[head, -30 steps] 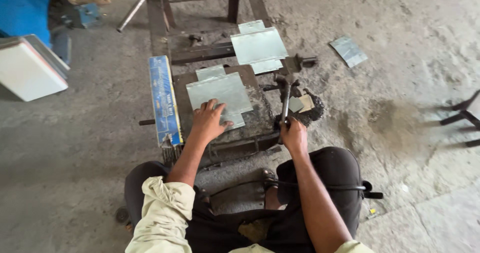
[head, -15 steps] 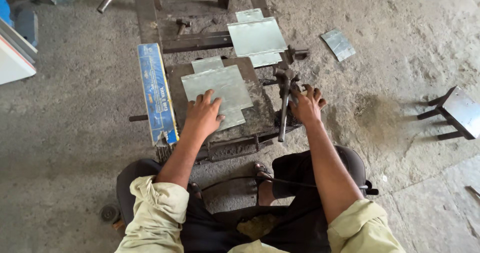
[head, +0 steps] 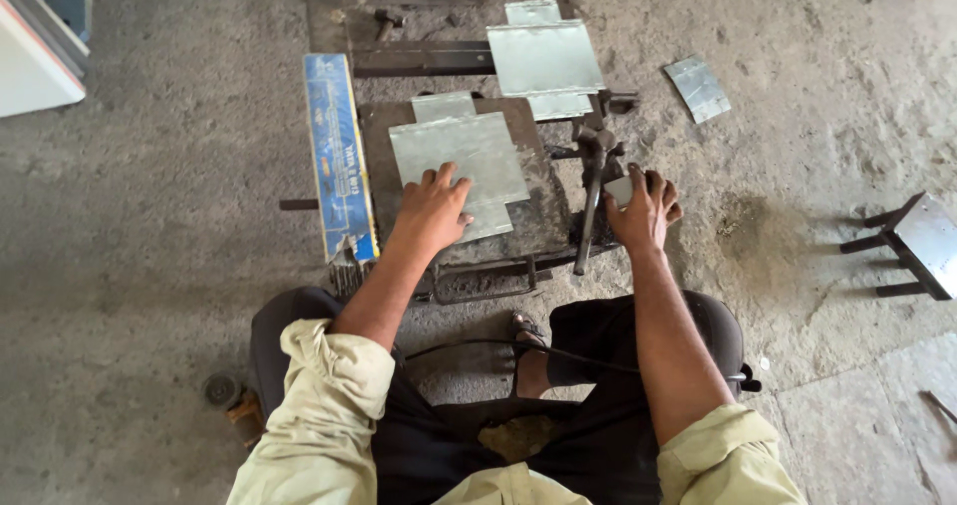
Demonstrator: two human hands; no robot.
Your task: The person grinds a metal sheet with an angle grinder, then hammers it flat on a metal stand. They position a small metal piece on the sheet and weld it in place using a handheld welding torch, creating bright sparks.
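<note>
I am sitting on a rough concrete floor (head: 150,266), looking down at my own two bare hands and a low, dark metal worktop (head: 543,216) in front of my knees.

My left hand (head: 434,211) lies palm down on a cut sheet of grey metal (head: 469,151) in the middle of the worktop. Its fingers (head: 444,178) are spread flat and press on the near part of the sheet; they do not curl around anything. A smaller piece of the same metal shows from under the sheet's far edge.

My right hand (head: 643,211) is off the right side of the worktop. Its fingers are curled around a small pale grey block (head: 619,190), just beside a dark metal hammer (head: 592,191) that stands nearly upright against the worktop's right edge. I cannot tell whether the hand touches the hammer.

A long blue bar (head: 339,156) with print on it lies along the left edge of the worktop. Beyond the worktop a second stack of grey sheets (head: 543,58) rests on a dark frame. One loose small sheet (head: 698,88) lies on the floor to the right, well apart from my hands. A small metal stool (head: 922,241) stands further right. A black cable (head: 498,345) runs across my lap.
</note>
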